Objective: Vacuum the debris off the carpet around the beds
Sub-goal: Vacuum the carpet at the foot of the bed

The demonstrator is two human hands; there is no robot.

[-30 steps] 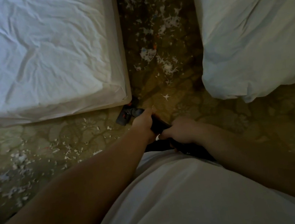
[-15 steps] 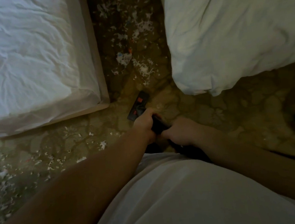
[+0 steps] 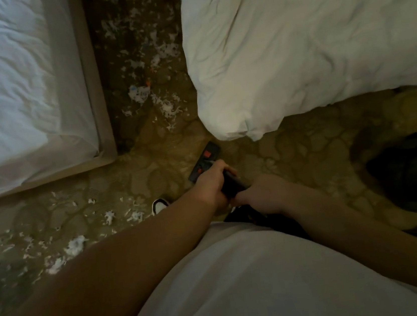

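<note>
A person in a white shirt (image 3: pixel 244 284) is standing over an olive patterned carpet (image 3: pixel 306 151), working the black wand of a vacuum cleaner (image 3: pixel 231 185) with both hands: the left hand (image 3: pixel 212 187) is gripping it nearer the floor, fingers curled round it, while the right hand (image 3: pixel 261 193) is clasping it just behind, the two almost touching. The flat black floor head with red markings (image 3: pixel 203 158) is resting on the carpet just beside the drooping corner of the right bed's white duvet (image 3: pixel 306 40). White shredded debris (image 3: pixel 167 107) is littering the strip between that bed and the left bed's white-sheeted mattress (image 3: pixel 10 90), and more white scraps (image 3: pixel 76 245) are lying along the left bed's foot. A dark rounded canister with a black cord (image 3: pixel 414 177) is sitting on the carpet at right, its contents hidden
</note>
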